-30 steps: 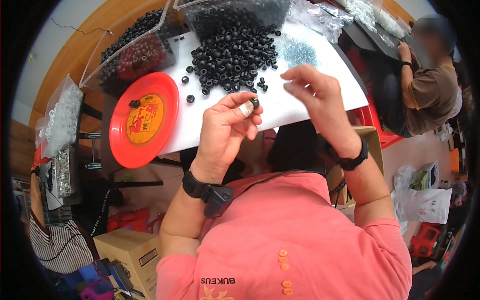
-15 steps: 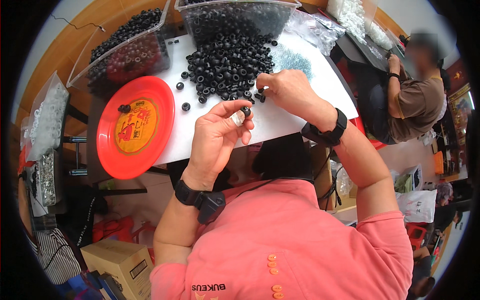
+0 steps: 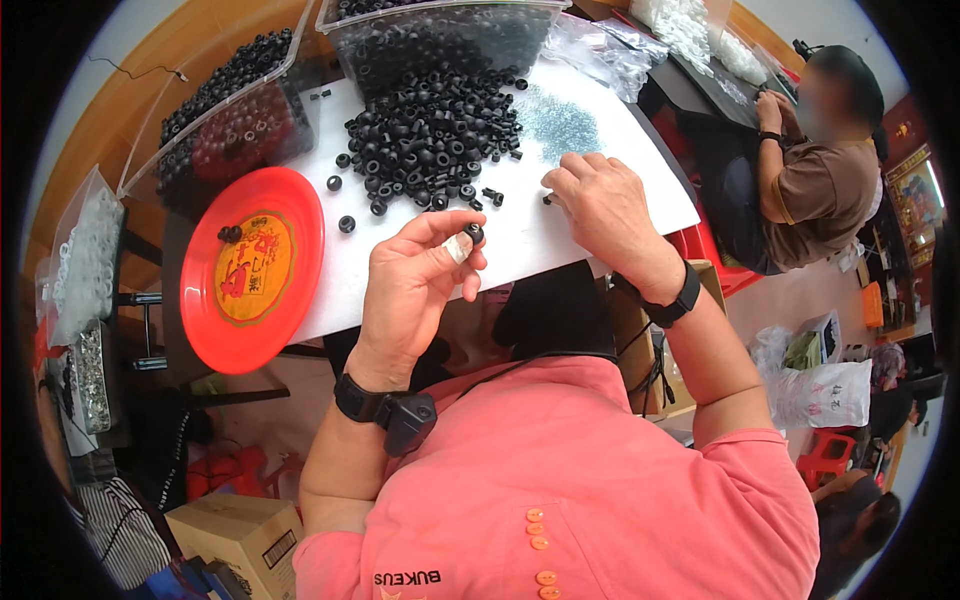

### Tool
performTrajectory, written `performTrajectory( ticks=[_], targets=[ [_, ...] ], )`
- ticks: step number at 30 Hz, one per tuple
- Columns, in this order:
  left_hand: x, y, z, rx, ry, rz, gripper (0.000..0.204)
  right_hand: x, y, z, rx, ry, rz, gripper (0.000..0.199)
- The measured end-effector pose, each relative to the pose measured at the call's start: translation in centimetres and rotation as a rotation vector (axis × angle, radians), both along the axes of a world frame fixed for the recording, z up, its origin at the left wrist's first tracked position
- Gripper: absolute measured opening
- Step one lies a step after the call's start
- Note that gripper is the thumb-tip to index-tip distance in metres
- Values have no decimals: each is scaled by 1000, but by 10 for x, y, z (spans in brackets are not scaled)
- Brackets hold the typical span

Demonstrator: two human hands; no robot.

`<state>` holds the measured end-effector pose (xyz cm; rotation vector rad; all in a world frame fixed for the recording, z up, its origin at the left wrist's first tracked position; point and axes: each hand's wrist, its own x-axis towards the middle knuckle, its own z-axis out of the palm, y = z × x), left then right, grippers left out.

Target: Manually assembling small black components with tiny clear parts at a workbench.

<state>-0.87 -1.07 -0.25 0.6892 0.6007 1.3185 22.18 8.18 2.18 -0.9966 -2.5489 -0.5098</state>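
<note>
Your right hand (image 3: 600, 205) has dropped from up near the left to the white tabletop (image 3: 560, 235) by the black ring pile (image 3: 430, 125), fingers curled, grip unclear, while left hand (image 3: 415, 285) pinches one black ring (image 3: 473, 233) w/ a small clear piece, so assy continues.

I see a small assembly workshop: a white table (image 3: 560, 235) with a heap of black rubber rings (image 3: 430, 125), clear bins (image 3: 440, 40) of parts, and another worker (image 3: 810, 170) nearby
</note>
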Motion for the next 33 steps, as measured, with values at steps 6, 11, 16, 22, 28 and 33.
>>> performTrajectory(
  ticks=[6, 11, 16, 22, 28, 33],
  targets=[
    [5, -4, 2, -1, 91, 12, 24, -7, -8, -16, -11, 141, -101, 4],
    [9, -5, 4, 21, 148, 48, 24, -9, -12, -19, 36, 256, -200, 8],
    [11, -4, 7, 18, 209, 55, 23, -9, -6, -30, -13, 360, -125, 9],
    [19, -6, 9, 37, 288, 90, 23, -13, -11, -26, -63, 417, -96, 6],
    [26, -3, 15, 78, 327, 103, 24, -14, -11, -23, -51, 379, -58, 5],
    [31, 3, 7, 51, 286, 90, 24, -14, -12, -22, -104, 387, -73, 6]
  ],
)
